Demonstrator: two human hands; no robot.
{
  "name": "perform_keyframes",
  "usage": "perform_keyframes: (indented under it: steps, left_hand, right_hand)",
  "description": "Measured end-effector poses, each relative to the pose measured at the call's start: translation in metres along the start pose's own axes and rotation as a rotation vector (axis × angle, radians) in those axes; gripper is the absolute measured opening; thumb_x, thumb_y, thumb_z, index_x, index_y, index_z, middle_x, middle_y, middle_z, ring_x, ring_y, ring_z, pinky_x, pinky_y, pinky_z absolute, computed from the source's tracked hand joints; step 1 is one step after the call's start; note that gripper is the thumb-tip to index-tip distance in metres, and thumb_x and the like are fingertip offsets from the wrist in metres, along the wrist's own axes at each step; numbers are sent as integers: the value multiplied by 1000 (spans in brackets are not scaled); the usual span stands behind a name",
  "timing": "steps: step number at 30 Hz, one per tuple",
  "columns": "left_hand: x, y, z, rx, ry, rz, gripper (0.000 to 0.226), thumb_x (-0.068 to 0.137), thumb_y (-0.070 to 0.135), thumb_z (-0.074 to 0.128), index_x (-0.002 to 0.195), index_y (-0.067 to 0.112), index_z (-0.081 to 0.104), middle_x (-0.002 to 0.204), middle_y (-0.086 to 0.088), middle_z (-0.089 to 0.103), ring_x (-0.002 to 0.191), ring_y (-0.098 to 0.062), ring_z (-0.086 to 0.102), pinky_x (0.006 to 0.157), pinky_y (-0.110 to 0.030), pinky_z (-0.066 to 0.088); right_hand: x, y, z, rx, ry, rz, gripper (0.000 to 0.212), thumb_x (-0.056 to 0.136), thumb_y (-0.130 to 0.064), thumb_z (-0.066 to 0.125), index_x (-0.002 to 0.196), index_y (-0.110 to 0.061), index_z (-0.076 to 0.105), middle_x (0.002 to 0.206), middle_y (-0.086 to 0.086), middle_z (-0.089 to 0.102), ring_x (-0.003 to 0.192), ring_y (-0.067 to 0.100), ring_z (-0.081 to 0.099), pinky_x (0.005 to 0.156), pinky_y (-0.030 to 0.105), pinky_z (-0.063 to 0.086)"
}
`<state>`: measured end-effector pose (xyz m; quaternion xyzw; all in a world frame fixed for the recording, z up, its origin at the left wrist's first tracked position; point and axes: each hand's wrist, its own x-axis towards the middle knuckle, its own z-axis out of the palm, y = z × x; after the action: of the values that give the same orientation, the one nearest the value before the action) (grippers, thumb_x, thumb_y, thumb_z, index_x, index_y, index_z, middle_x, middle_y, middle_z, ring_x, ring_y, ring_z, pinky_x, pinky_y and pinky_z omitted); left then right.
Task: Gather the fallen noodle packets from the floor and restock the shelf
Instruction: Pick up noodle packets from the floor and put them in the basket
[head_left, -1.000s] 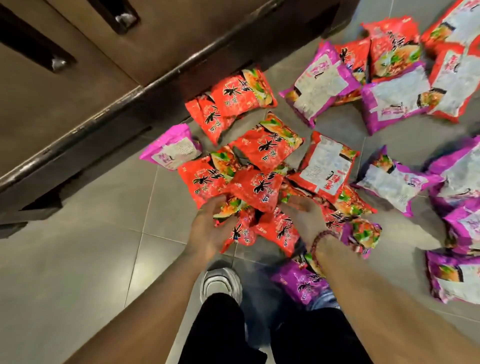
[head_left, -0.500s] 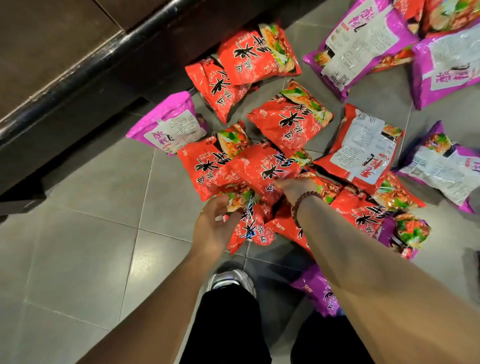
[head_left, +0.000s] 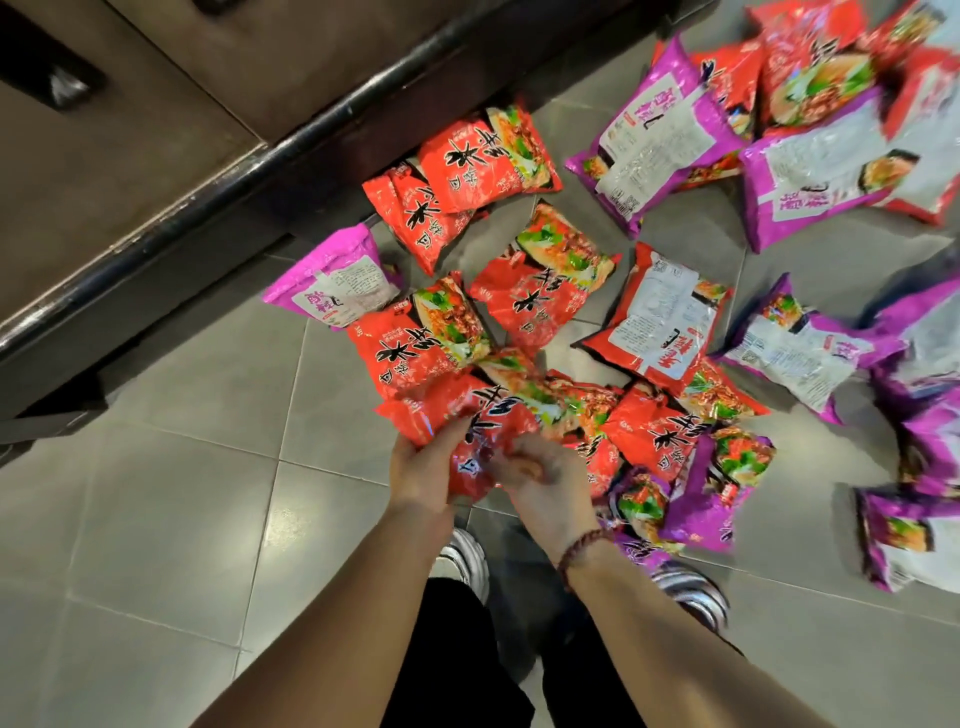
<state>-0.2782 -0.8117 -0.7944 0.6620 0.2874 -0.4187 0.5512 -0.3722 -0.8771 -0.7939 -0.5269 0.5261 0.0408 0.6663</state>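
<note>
Left hand, right hand: both gripping one red noodle packet; remaining packets scattered on tiled floor.

A: The red noodle packets carry black brush lettering and a picture with green vegetables.

B: The purple packets at far right show white printed backs. The floor is grey tile, the shelf edge dark brown and black; a dark red bead bracelet on the near wrist.
</note>
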Motion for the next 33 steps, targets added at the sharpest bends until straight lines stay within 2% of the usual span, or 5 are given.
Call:
perform_keyframes:
  steps: [5, 12, 20, 28, 33]
  left_hand:
    - [4, 6, -16, -44, 45, 25, 36, 82, -3, 70, 112, 16, 63, 95, -6, 74, 81, -26, 73, 58, -35, 58]
    - [19, -6, -44, -72, 2, 80, 40, 87, -11, 59, 120, 11, 56, 78, 2, 74, 65, -16, 73, 50, -28, 56]
    - [46, -36, -72, -7, -28, 127, 36, 87, -6, 61, 117, 14, 60, 99, -4, 74, 88, -25, 73, 75, -40, 61]
    - [30, -21, -65, -53, -32, 107, 34, 88, -3, 63, 115, 16, 60, 93, -1, 76, 82, -21, 74, 62, -33, 60]
    - [-9, 7, -54, -110, -27, 107, 38, 89, 0, 62, 124, 16, 58, 103, -3, 74, 87, -21, 74, 62, -33, 60]
  right_hand:
    - [-6, 13, -23, 84, 59, 151, 6, 87, -21, 69, 89, -16, 68, 85, 1, 72, 71, 8, 65, 60, 16, 48]
    - [44, 75, -61, -142, 323, 529, 63, 77, -39, 77, 128, -10, 54, 126, 6, 61, 111, 29, 61, 98, 45, 49]
    - [90, 103, -39, -311, 345, 548, 117, 53, -58, 85, 140, -1, 33, 141, 15, 40, 129, 33, 42, 109, 46, 38]
    - [71, 78, -38, -124, 338, 384, 68, 62, -35, 89, 115, -6, 59, 110, 11, 66, 95, 25, 61, 90, 39, 52]
    - [30, 27, -58, 101, 289, 353, 112, 57, -37, 91, 145, -2, 31, 122, 6, 57, 122, 25, 50, 108, 44, 39]
